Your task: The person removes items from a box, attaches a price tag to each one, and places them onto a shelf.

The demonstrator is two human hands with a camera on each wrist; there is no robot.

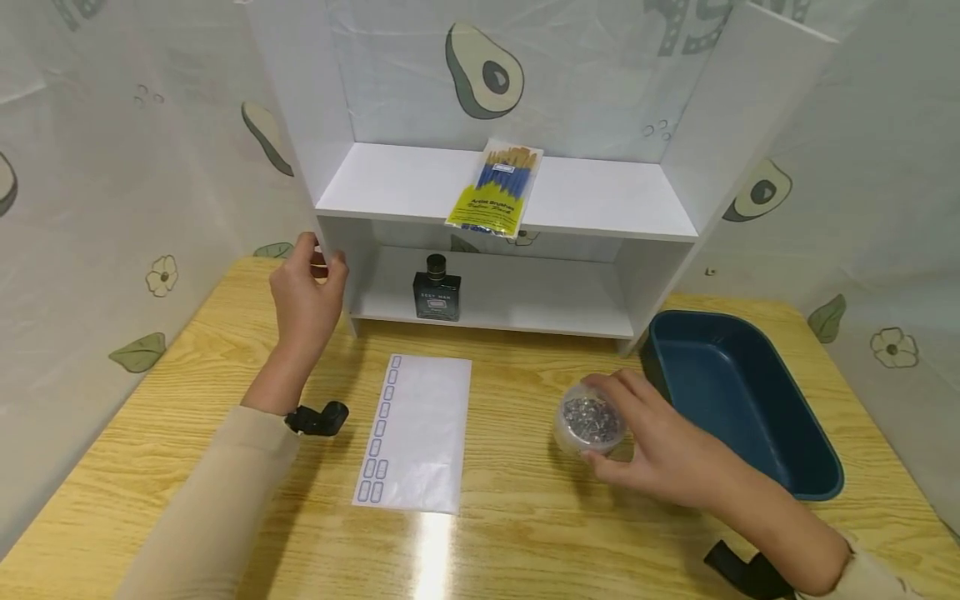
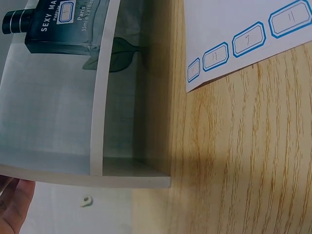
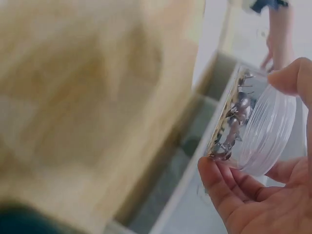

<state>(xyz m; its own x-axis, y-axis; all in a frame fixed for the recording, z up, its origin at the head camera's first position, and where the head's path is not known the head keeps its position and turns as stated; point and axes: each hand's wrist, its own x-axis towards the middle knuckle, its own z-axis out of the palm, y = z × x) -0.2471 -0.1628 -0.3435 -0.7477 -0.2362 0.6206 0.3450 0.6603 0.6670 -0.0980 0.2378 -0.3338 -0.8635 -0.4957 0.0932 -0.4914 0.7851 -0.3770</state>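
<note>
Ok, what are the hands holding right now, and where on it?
The right hand grips the round clear tub of pins by its rim. The left hand grips the white shelf unit at its left side panel's front edge.

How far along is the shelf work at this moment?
Apparently done: the brush pack lies on the upper shelf and the dark bottle stands on the lower one. In hand: the right hand grips a clear tub of tacks while the left hand holds the white shelf unit. Left: the label sheet on the table; the blue tray holds nothing.
</note>
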